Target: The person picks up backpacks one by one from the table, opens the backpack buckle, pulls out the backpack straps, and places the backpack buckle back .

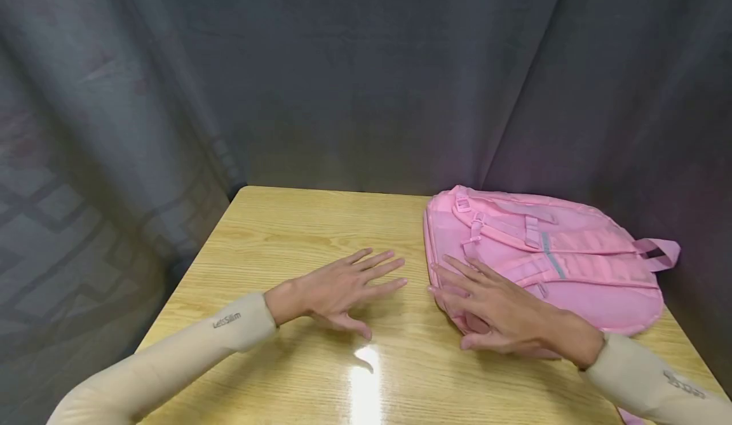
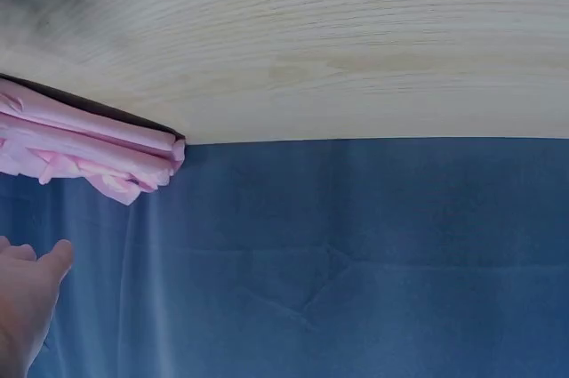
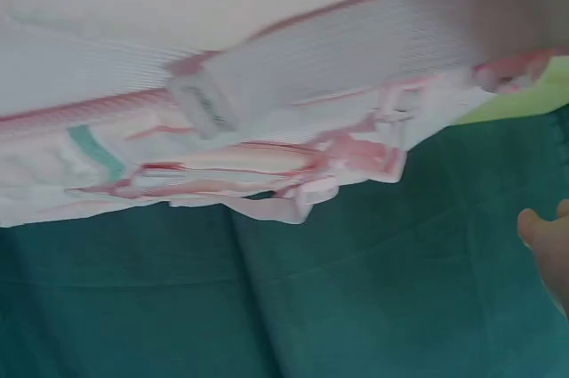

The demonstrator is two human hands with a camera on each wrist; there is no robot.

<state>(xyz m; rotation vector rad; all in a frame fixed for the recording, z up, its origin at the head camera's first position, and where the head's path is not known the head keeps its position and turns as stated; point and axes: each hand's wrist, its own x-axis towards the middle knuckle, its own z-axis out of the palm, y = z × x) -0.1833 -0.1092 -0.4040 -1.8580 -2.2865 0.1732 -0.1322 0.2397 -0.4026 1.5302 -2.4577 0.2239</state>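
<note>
A pink backpack (image 1: 606, 301) lies on the right part of the table, its shoulder straps (image 1: 595, 241) and buckles facing up and its top loop (image 1: 663, 253) pointing right. My right hand (image 1: 497, 307) is spread over the bag's near left corner, fingers extended; whether it touches the fabric I cannot tell. To the left of the bag, my left hand (image 1: 340, 288) hovers above the bare wood with fingers spread and nothing in them. In the left wrist view, part of the hand (image 2: 27, 298) shows below the bag's edge (image 2: 89, 142). A pale webbing strap (image 3: 373, 49) crosses the right wrist view.
The light wooden table (image 1: 297, 222) reaches back to a dark grey curtain (image 1: 343, 82), which also hangs along the left and right. Glare (image 1: 366, 387) shines near the front of the tabletop. A pink strap end (image 1: 629, 417) shows below the right forearm.
</note>
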